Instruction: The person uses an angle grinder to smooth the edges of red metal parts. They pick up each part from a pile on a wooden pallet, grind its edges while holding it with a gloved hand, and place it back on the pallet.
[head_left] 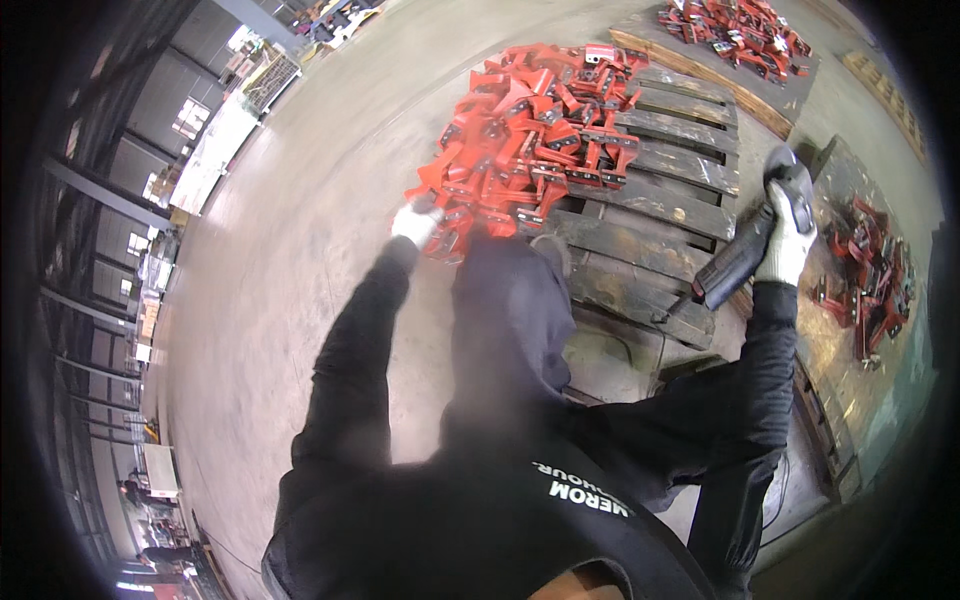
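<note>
My left hand [415, 222], in a white glove, is at the near left corner of a heap of red painted metal brackets [535, 125]. Its fingers look closed on the edge of one red bracket, though blur hides the exact grip. Out to the right, my right hand [790, 245], also gloved in white, grips a dark power tool shaped like an angle grinder [735, 262]. The tool's rounded head [788, 175] points up and away, and its thin cord end hangs down to the left. The tool is held apart from the brackets.
The heap lies on a dark wooden slatted pallet [680, 150]. More red parts sit on a board-topped pallet [640, 45] at the far right and on another worn board [840, 350] at right. A cable [780, 490] trails on the floor. Shelving and stacked goods [215, 150] line the left.
</note>
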